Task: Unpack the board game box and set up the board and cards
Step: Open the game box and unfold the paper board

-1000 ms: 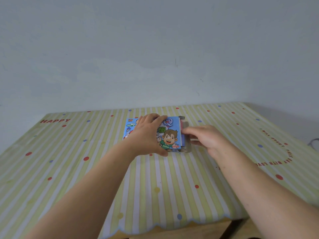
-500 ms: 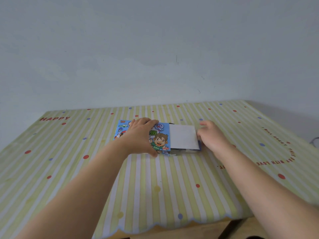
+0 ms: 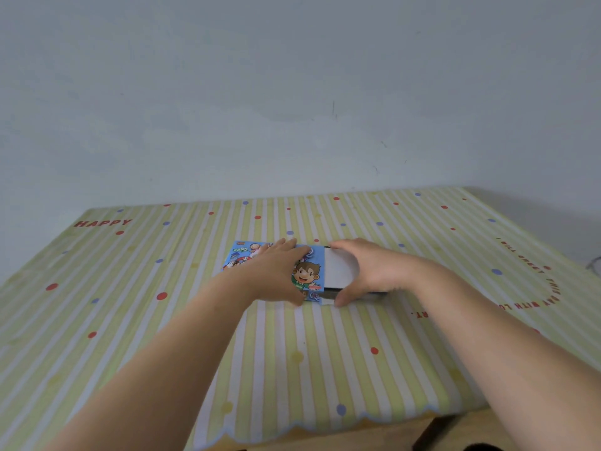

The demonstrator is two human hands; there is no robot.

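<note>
A blue board game box (image 3: pixel 309 275) with cartoon figures lies flat in the middle of the table. My left hand (image 3: pixel 276 275) lies spread on its lid, thumb at the near edge. A white folded insert (image 3: pixel 336 270) sticks out of the box's right end. My right hand (image 3: pixel 364 271) grips that insert across its width, fingers at the far edge and thumb at the near edge. The insert's right part is hidden under my right hand.
The table wears a yellow-green and white striped cloth (image 3: pixel 292 369) with coloured dots and red lettering. Its near edge is scalloped. A pale wall rises right behind the table.
The white insert slid out of the box's right end. My right hand moved from its far right end onto it and now spans its width. My left hand stayed on the lid.
</note>
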